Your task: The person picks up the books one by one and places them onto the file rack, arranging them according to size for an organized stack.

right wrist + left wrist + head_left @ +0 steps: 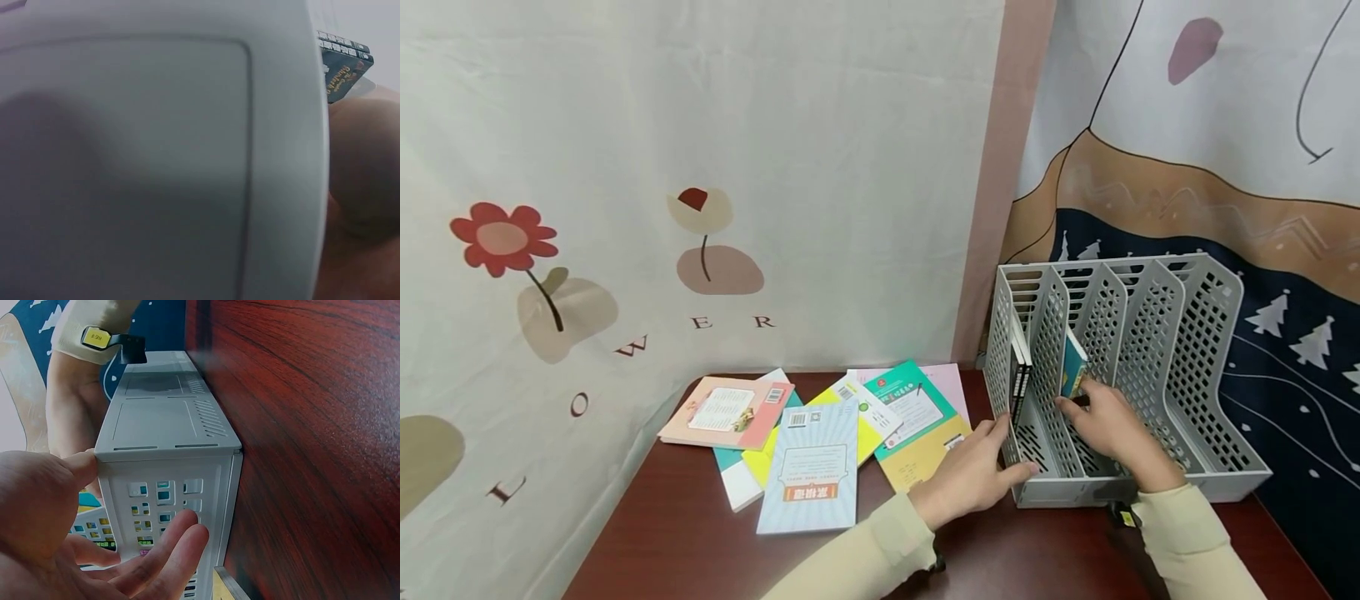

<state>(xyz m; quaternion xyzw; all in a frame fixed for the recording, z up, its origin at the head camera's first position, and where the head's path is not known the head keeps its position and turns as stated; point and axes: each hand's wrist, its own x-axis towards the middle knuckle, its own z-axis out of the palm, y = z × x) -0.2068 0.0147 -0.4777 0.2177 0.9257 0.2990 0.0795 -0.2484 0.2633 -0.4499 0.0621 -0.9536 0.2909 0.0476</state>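
Observation:
In the head view my right hand (1108, 421) reaches into the second compartment from the left of a grey magazine rack (1063, 492). Its fingertips pinch the lower front edge of a small teal and yellow book (1073, 365), which stands upright there. My left hand (973, 471) rests on the rack's front left corner. In the left wrist view, its thumb touches the front top edge, and two fairly straight fingers lie along the perforated side wall (169, 475). Dark-spined books (1018, 375) stand in the leftmost compartment. The rack's front hides most of my right hand in the right wrist view.
On the dark red table (655, 533), left of the rack, several books overlap: a pink one (730, 412), a light blue one (818, 450), a yellow and white one (868, 408), and a green and orange one (917, 417). A printed curtain (850, 167) hangs behind.

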